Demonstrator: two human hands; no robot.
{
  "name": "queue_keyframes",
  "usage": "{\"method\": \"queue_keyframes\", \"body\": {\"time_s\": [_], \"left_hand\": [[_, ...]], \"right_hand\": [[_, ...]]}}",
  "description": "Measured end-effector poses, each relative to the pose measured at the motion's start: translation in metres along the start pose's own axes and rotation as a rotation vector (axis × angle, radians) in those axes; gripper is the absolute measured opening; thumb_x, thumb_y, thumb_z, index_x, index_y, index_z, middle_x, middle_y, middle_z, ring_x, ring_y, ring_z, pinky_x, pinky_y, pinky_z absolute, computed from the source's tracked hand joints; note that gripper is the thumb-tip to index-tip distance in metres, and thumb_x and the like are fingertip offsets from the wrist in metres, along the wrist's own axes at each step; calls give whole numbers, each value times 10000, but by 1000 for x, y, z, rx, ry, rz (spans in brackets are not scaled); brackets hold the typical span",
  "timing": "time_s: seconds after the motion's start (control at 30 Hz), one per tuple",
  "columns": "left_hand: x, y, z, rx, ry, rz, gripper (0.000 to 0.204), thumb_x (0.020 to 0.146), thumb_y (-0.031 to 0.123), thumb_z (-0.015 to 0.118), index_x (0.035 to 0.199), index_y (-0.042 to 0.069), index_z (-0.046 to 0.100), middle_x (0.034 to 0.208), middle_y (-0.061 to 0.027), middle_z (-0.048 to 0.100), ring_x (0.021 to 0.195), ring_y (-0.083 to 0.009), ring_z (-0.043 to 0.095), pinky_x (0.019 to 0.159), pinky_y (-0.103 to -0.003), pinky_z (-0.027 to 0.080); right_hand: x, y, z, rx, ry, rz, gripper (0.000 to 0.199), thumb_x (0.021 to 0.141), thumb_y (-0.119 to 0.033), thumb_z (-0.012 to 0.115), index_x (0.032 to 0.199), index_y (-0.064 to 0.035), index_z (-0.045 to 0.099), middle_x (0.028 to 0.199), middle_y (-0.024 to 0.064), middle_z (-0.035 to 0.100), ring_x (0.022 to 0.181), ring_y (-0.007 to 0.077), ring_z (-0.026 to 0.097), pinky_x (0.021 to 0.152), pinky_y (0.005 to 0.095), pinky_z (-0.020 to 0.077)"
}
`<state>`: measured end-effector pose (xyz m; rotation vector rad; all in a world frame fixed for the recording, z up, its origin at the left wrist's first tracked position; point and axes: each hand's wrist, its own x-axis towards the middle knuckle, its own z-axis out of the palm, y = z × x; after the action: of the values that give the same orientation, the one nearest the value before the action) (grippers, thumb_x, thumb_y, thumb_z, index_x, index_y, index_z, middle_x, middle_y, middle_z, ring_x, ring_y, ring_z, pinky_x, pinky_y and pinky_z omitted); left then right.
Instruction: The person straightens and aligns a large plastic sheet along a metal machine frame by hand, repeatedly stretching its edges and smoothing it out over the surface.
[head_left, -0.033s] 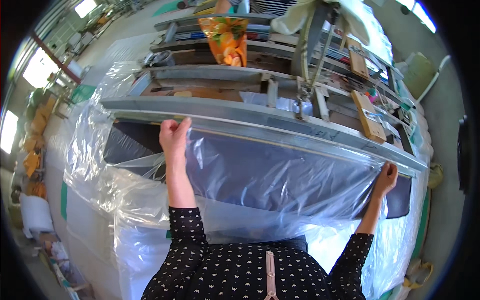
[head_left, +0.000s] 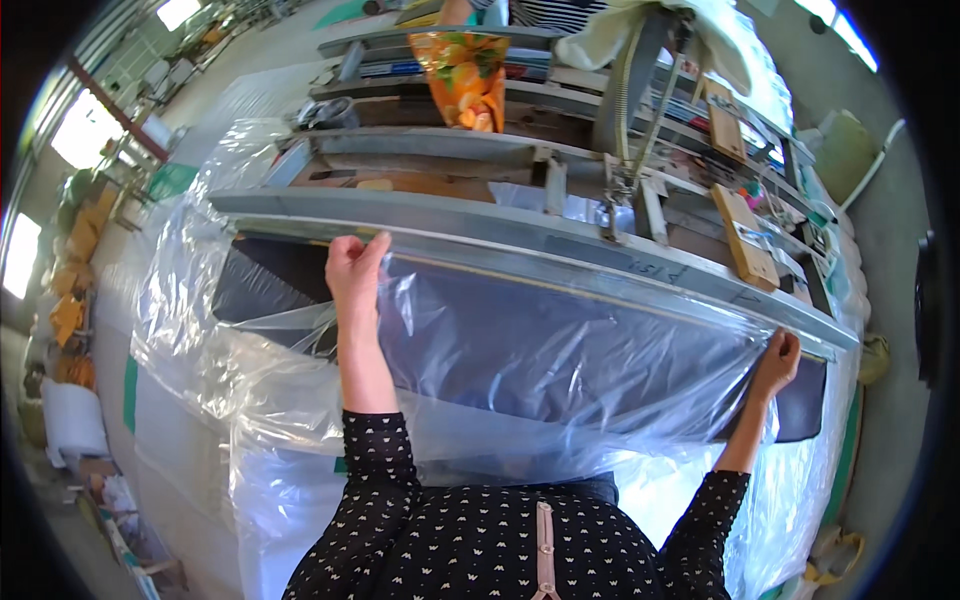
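Observation:
A clear plastic sheet (head_left: 520, 340) is stretched between my hands over a long dark panel (head_left: 270, 285) lying in front of a grey metal frame (head_left: 450, 218). My left hand (head_left: 356, 272) pinches the sheet's far edge near the left part of the panel, close to the frame's front rail. Over at the right, my right hand (head_left: 777, 362) grips the same edge near the panel's right end. Wrinkles run across the sheet, and its near side hangs down toward my waist. The panel's left and right ends show beyond my hands.
An orange bag with a fruit print (head_left: 464, 82) hangs on the frame. A curved metal arm (head_left: 627, 95) with a clamp rises from it. Wooden blocks (head_left: 745, 238) sit at the right. Another person's hand (head_left: 456, 12) shows at the far side. A white roll (head_left: 73, 425) stands far left.
Both hands keep their hold on the plastic sheet in nearly the same place. The whole view has shifted slightly, with the frame and bag appearing a little further right.

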<state>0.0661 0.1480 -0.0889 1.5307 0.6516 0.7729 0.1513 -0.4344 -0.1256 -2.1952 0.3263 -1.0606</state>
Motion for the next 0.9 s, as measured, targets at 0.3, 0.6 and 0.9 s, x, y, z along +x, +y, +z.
{"method": "queue_keyframes", "body": {"time_s": [0.3, 0.6, 0.9], "left_hand": [[5, -7, -14, -183, 98, 40, 183, 771, 103, 630, 798, 42, 460, 691, 13, 460, 575, -54, 432, 529, -206, 404], [5, -6, -8, -219, 176, 260, 156, 759, 34, 563, 869, 29, 452, 761, -1, 465, 684, -59, 438, 646, -196, 376], [-2, 5, -17, 6, 211, 367, 123, 792, 109, 550, 854, 10, 510, 770, -30, 526, 713, -85, 475, 660, -225, 398]], "right_hand": [[0, -8, 2, -103, -11, 57, 255, 831, -238, 583, 937, -6, 575, 811, 96, 596, 716, 187, 538, 700, 304, 443], [8, -1, -3, -132, 119, 178, 428, 825, -290, 454, 1050, 68, 518, 1028, 231, 542, 938, 350, 522, 840, 393, 389], [20, 20, -11, -141, -43, 62, 377, 855, -275, 477, 1051, 44, 519, 952, 223, 575, 893, 373, 539, 802, 418, 396]]}}
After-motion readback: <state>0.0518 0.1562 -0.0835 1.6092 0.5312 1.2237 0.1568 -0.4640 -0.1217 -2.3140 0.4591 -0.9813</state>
